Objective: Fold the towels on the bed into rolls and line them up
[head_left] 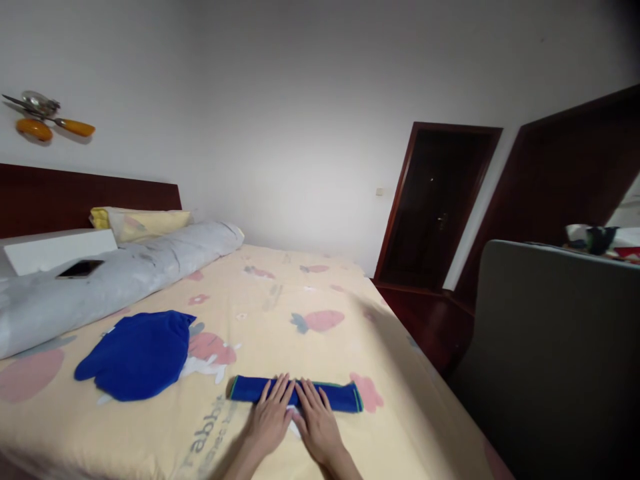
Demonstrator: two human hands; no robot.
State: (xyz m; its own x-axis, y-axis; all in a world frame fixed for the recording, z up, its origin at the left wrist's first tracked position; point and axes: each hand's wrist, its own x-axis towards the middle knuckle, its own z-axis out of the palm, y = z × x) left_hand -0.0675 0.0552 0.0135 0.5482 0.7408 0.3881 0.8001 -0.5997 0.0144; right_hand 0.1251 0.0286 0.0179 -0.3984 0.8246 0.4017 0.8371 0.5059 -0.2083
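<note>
Long blue cloth bundle with green edging (343, 397) lies crosswise on the cream bedsheet with pink and grey prints (280, 293), near the bottom of the view. Its middle section is covered by fingers; only the two ends are exposed. Whether the layers are rolled or folded cannot be determined.

The bare left hand (271, 419) and the bare right hand (319, 423) rest on the bundle side by side, palms down, fingers extended and only slightly parted. Neither hand grips it. The undersides of both hands are hidden, and the forearms are cut off at the bottom edge. A small white patch between the thumbs is mostly covered; its nature is unclear.

The loose blue cloth of irregular outline (140, 357) lies apart, to the left; its underside is hidden. A thin, dark-faced rectangular object (81, 269) rests on the long grey fabric bolster (165, 267); its face shows no readable detail. The bolster is cut off at the left edge.
</note>
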